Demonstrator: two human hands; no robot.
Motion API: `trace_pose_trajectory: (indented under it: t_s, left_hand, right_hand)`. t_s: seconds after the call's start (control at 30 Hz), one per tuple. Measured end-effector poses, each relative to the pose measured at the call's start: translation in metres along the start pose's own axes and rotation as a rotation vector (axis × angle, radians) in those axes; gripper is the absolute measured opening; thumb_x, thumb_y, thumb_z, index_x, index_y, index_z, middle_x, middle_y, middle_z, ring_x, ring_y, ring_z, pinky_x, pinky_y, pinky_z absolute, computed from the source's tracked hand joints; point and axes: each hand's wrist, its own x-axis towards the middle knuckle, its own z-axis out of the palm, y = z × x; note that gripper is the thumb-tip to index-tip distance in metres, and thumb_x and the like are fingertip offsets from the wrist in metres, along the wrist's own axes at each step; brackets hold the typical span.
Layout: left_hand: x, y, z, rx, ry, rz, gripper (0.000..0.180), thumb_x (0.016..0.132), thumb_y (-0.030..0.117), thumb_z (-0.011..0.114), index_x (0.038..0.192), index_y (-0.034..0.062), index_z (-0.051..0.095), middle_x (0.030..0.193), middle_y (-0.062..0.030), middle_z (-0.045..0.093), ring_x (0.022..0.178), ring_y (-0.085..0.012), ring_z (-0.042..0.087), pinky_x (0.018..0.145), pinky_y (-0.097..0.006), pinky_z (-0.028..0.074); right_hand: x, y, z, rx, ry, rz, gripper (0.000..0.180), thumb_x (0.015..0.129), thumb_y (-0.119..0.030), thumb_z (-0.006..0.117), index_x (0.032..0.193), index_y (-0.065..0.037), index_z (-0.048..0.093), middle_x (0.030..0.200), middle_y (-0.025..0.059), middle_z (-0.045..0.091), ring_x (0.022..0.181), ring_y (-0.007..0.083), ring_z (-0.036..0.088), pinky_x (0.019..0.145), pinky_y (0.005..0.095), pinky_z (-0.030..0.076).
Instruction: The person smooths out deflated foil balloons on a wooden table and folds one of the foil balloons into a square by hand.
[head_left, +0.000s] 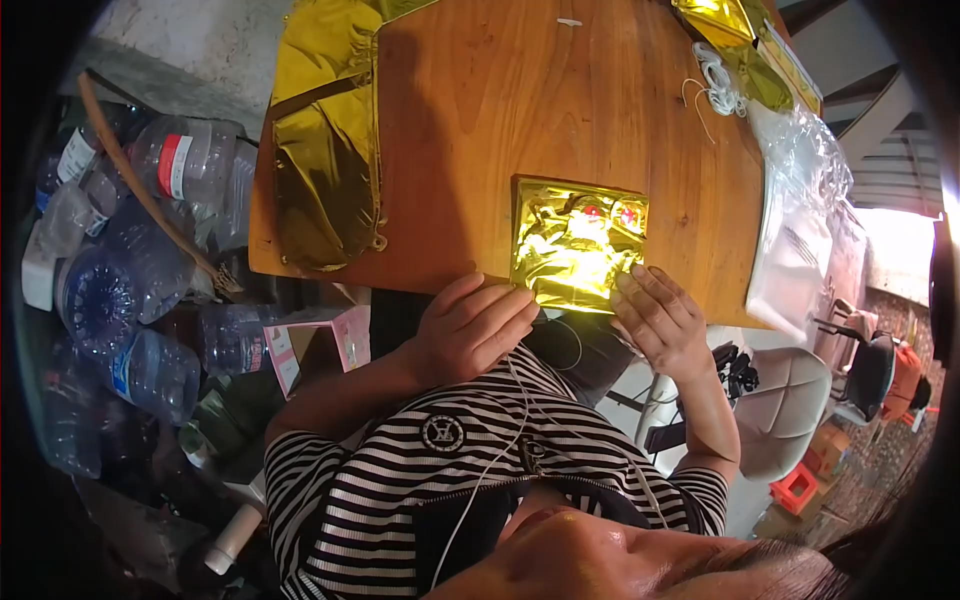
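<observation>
A flat square gold foil packet (575, 245) lies at the near edge of the wooden table, its shiny, creased top glaring with light. Two small red marks show near its far right corner. At its near left corner, my left hand (475, 330) has its fingers bent and pressed together, with the fingertips on the packet's edge. My right hand (660, 322) grips the near right corner, fingers lying over the top. Both thumbs are mostly hidden.
Gold foil sheets (325, 180) drape over the table's (470, 120) left side. At the right lie a white cord bundle (718, 80), more gold foil (720, 18) and clear plastic bags (800, 210). Large plastic bottles (100, 300) crowd the left floor, beside a pink box (320, 345). A chair (785, 410) stands right.
</observation>
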Motion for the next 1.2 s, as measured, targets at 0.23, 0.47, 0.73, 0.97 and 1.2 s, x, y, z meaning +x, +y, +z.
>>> trace_pose_trajectory:
  t_s: [0.23,0.47,0.73,0.97,1.2]
  left_hand:
    - [0.010,0.004,-0.002,0.038,-0.003,-0.003,0.031,0.081,0.022,0.082,0.108,0.0076,0.077,0.119,-0.0032,0.071,0.111,-0.0182,0.064,0.113,-0.045,0.039]
    - [0.046,0.005,0.012,0.061,-0.318,0.048,0.071,0.086,0.046,0.073,0.141,0.0040,0.058,0.155,-0.0141,0.050,0.147,-0.0314,0.042,0.123,-0.052,0.028]
    - [0.045,0.003,0.020,0.147,-0.412,0.046,0.074,0.089,0.042,0.070,0.149,0.0034,0.051,0.159,-0.0156,0.044,0.149,-0.0315,0.039,0.125,-0.048,0.027]
    - [0.045,0.001,0.021,0.123,-0.404,0.038,0.076,0.085,0.036,0.075,0.148,0.0016,0.051,0.158,-0.0185,0.045,0.148,-0.0349,0.041,0.122,-0.051,0.030]
    - [0.056,0.003,0.016,0.076,-0.400,0.026,0.076,0.082,0.035,0.078,0.145,0.0008,0.053,0.155,-0.0185,0.048,0.146,-0.0353,0.043,0.122,-0.051,0.031]
  right_hand:
    - [0.005,0.000,-0.004,-0.010,-0.003,0.028,0.029,0.084,-0.022,0.079,0.109,-0.009,0.074,0.119,0.0058,0.071,0.119,0.0257,0.064,0.109,0.0436,0.052]
    - [0.003,0.000,-0.004,0.011,0.001,0.031,0.025,0.082,-0.020,0.080,0.102,-0.008,0.072,0.119,0.0089,0.071,0.120,0.0284,0.065,0.110,0.0466,0.050]
    - [-0.001,-0.002,-0.005,-0.086,0.012,0.003,0.028,0.085,-0.019,0.077,0.110,-0.008,0.074,0.120,0.0053,0.071,0.119,0.0250,0.065,0.114,0.0446,0.047]
    - [0.002,-0.001,-0.010,-0.163,-0.036,-0.070,0.029,0.085,-0.016,0.073,0.112,-0.004,0.072,0.120,0.0096,0.072,0.114,0.0253,0.068,0.111,0.0428,0.050]
    - [0.011,0.007,-0.018,-0.284,-0.043,-0.217,0.031,0.082,-0.017,0.063,0.106,0.002,0.069,0.117,0.0166,0.072,0.108,0.0266,0.071,0.103,0.0404,0.055]
